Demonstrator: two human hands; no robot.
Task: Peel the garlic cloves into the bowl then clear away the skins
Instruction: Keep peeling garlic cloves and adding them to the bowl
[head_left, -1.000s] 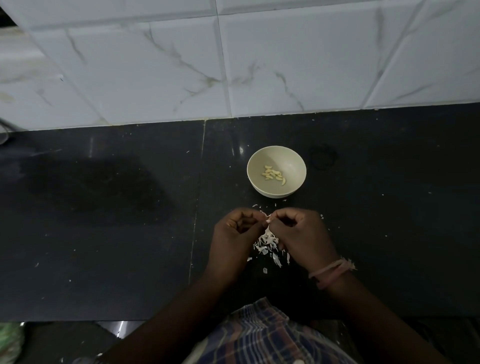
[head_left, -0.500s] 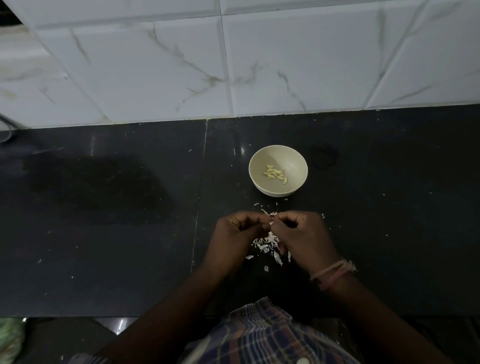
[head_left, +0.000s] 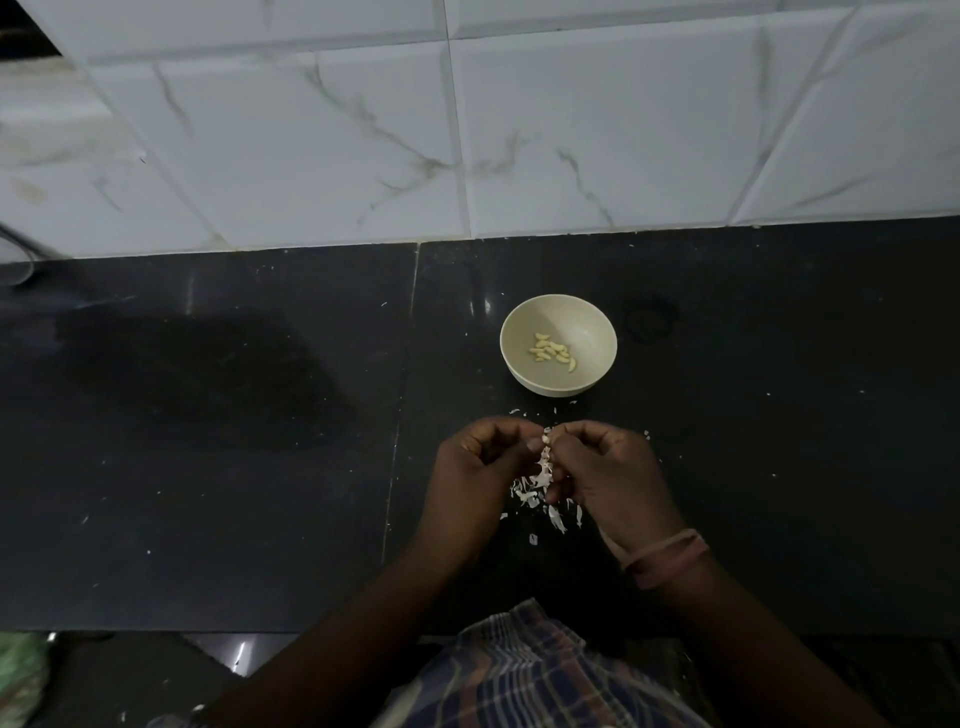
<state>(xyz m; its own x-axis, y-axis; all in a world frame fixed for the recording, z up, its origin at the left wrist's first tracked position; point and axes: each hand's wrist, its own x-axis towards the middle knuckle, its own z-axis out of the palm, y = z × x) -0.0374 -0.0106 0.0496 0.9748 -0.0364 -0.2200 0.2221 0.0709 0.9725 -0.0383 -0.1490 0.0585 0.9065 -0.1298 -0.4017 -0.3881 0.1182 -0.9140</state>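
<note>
Head view: both hands (head_left: 545, 467) curled, fingertips pinching garlic clove (head_left: 546, 439).

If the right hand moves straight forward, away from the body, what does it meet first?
Probably the bowl, which stands just beyond the right hand, with only a few skin flakes on the counter between. Height is unclear, so it might pass above the rim.

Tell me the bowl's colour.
The bowl is a pale cream, plain inside and out; the head view shows it.

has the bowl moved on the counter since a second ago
No. The bowl sits the same way right of the counter seam and below the wall tiles; only the camera shifted slightly.
</note>
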